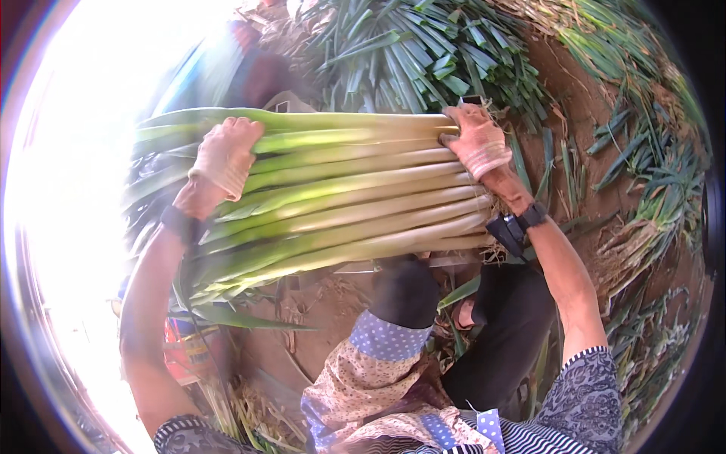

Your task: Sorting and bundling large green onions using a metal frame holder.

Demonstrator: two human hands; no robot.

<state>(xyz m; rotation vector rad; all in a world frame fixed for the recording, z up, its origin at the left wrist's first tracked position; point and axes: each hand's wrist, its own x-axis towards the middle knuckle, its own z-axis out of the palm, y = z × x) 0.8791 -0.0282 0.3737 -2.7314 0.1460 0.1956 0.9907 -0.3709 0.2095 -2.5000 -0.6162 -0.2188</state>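
Note:
A wide layer of long green onions (355, 185) lies crosswise in front of me, with the green leaves to the left and the white shafts and roots to the right. My left hand (228, 151) is closed over the far edge of the layer, around the leafy part. At the far right corner, my right hand (476, 136) grips the white ends near the roots, its thumb pointing left along the shafts. Both hands have pale, pinkish coverings that reach the wrists. The fingertips are partly hidden. A dark band with a black device (508, 233) is on my right wrist.
Beyond the layer stands a heap of green onion tops (408, 57). More onions with roots (658, 197) lie on the brown soil at the right. A metal frame (454, 260) shows under the layer, above my knees. A red container (185, 352) sits at lower left.

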